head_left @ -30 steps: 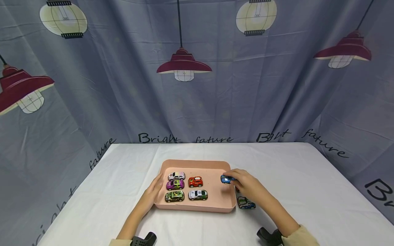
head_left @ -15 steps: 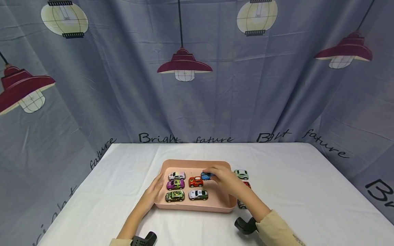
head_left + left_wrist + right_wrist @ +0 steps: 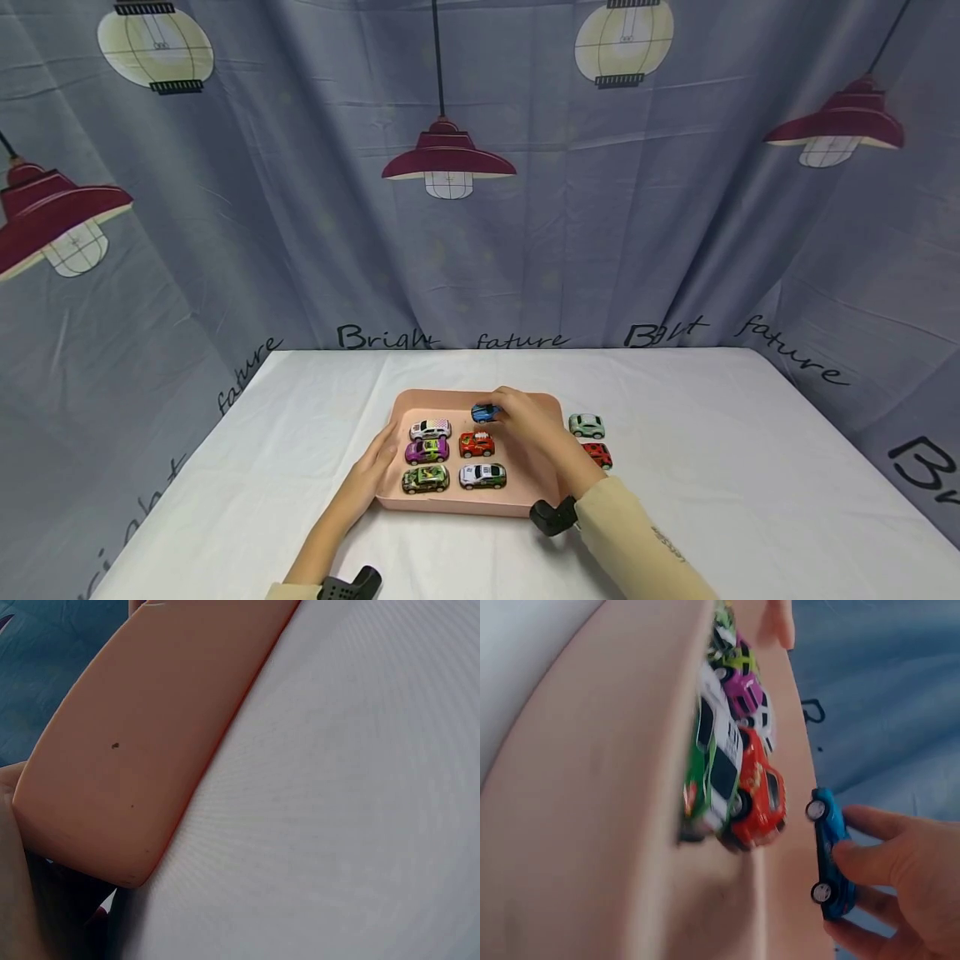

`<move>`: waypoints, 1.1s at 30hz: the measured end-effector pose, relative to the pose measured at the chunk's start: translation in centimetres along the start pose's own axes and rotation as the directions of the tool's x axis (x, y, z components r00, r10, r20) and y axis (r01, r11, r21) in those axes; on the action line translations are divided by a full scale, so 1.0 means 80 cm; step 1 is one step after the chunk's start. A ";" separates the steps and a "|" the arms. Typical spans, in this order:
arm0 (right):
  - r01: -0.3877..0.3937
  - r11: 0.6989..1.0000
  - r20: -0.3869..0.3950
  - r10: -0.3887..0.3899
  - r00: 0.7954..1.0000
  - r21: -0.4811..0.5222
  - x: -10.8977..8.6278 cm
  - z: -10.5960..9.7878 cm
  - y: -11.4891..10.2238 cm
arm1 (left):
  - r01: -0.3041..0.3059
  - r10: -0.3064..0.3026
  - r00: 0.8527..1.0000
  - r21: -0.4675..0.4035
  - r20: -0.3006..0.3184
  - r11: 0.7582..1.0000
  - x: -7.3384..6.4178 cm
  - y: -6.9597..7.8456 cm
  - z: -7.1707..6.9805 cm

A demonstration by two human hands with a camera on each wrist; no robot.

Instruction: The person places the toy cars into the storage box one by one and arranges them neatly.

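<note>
My right hand [image 3: 525, 421] pinches a small blue toy car [image 3: 484, 413] over the far middle part of a peach tray [image 3: 517, 507]. In the right wrist view the blue car hangs between thumb and fingers, its wheels toward the tray. Just nearer than it sits a red toy car [image 3: 476, 443], with a white-and-green toy car [image 3: 482, 476] in front. The left column inside the tray has a white car [image 3: 431, 429], a purple car [image 3: 427, 451] and a green patterned car [image 3: 425, 479]. My left hand [image 3: 366, 471] rests with straight fingers along the tray's left side.
To the right of the tray, a pale green toy car [image 3: 587, 426] and another red toy car [image 3: 597, 454] stand on the white tablecloth [image 3: 712, 450]. The right forearm crosses the tray's right side. A patterned grey-blue curtain [image 3: 525, 250] hangs behind the table.
My right hand has carried the blue car from the tray's right edge leftward and toward the far side. The forearm now covers the dark car beside the tray. The left hand has stayed put.
</note>
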State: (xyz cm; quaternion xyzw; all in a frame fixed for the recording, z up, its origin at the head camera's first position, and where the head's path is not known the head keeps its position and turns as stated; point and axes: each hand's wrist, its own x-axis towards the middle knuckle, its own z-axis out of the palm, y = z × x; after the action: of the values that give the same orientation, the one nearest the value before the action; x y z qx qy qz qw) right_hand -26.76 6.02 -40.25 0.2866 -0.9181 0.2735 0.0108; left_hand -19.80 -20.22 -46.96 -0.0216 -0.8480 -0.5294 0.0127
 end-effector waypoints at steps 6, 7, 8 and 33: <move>-0.017 1.000 0.042 0.017 0.999 0.002 0.016 0.013 -0.002 | 0.000 0.000 1.000 -0.001 0.001 1.000 0.001 -0.001 0.000; -0.013 1.000 0.041 0.013 0.999 -0.013 0.018 0.016 -0.002 | 0.000 0.000 1.000 -0.006 0.002 1.000 0.001 -0.001 0.000; -0.019 1.000 0.041 0.020 0.999 -0.020 0.019 0.019 -0.003 | -0.002 0.002 1.000 -0.010 0.004 1.000 0.001 -0.001 0.001; -0.093 0.994 -0.010 0.093 0.996 -0.058 0.010 0.033 -0.001 | -0.006 0.006 1.000 -0.008 0.006 1.000 0.001 -0.002 0.000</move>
State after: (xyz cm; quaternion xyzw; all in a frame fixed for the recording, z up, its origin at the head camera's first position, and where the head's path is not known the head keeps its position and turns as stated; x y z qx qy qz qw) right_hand -27.00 4.23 -42.30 0.2421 -0.9380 0.2479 0.0098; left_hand -19.88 -20.26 -47.08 -0.0259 -0.8458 -0.5327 0.0117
